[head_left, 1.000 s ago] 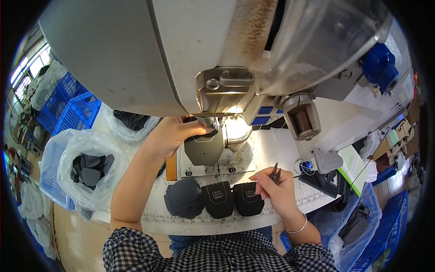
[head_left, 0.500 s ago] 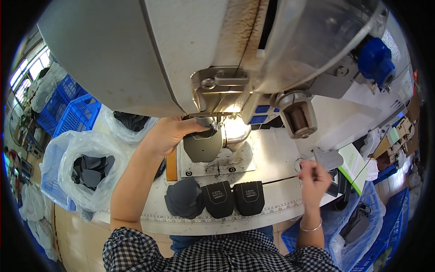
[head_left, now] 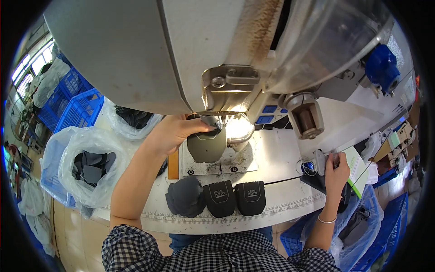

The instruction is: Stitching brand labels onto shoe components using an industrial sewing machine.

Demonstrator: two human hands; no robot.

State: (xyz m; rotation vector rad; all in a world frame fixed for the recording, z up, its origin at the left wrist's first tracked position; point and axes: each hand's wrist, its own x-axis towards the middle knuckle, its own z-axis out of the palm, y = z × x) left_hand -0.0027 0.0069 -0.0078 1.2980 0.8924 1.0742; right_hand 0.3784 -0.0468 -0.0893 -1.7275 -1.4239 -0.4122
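My left hand (head_left: 170,133) pinches the upper edge of a dark grey fabric piece (head_left: 207,147) with a rounded lower edge. The piece hangs at the needle area of a sewing machine (head_left: 229,93), where the machine head hides its top. At the table's right side, my right hand (head_left: 337,174) has its fingers curled closed against the end of a grey rounded part (head_left: 320,162); whatever is between them is hidden. Two black pouch-shaped pieces (head_left: 219,199) (head_left: 250,198) with pale outlines lie in front of the machine, beside a stack of dark grey fabric pieces (head_left: 185,197).
Plastic-lined bags (head_left: 122,158) of dark pieces stand on the left, with blue crates (head_left: 80,111) behind. A green-and-white packet (head_left: 359,170) lies beyond my right hand. Another blue crate (head_left: 385,235) is at lower right. A thread spool (head_left: 304,119) hangs from the machine.
My right hand has moved right and slightly back, to the end of the grey rounded part. My left hand keeps its pinch on the fabric piece. The whole view has shifted slightly.
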